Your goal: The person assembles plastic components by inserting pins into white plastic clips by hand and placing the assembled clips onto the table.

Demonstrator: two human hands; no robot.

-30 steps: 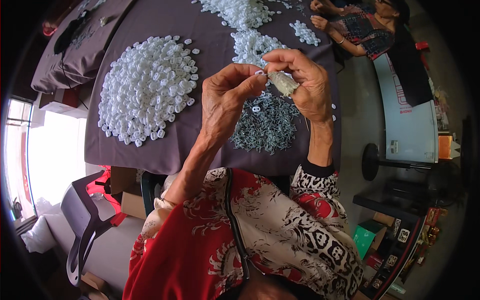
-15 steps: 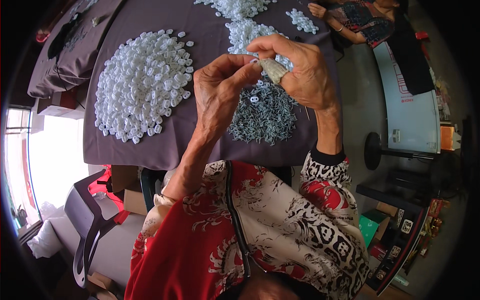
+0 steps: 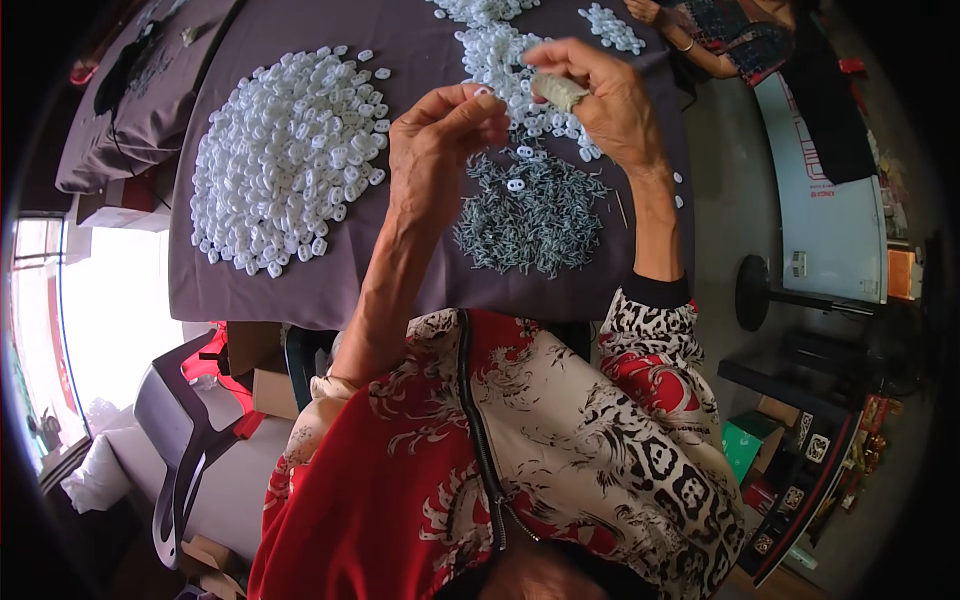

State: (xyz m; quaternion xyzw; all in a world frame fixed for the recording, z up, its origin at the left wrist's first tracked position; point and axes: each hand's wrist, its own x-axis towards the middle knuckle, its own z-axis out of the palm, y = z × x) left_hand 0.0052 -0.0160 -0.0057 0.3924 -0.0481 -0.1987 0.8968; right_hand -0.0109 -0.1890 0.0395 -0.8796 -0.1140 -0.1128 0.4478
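My left hand [image 3: 440,140] is closed in a pinch, a small white plastic piece [image 3: 482,92] showing at its fingertips. To its right, my right hand [image 3: 615,100] is raised with thumb and forefinger apart; a beige wrap [image 3: 560,92] covers its thumb. I see nothing held there, though the inner fingers are partly hidden. Below both hands lies a heap of thin grey pieces [image 3: 525,235], too small to tell their kind. A loose white oval piece with two holes [image 3: 515,185] rests on it. Further white pieces [image 3: 500,55] are heaped behind my hands.
A large pile of white pieces [image 3: 285,160] covers the left of the dark tablecloth [image 3: 400,290]. A thin stick [image 3: 621,208] lies right of the grey heap. At the far right, another person's hand [image 3: 645,12] is near a small white cluster [image 3: 612,28]. A grey chair [image 3: 180,420] stands lower left.
My hands have drawn apart: the right thumb and forefinger have come away from the white piece, which stays in my left fingertips. The view has shifted slightly.
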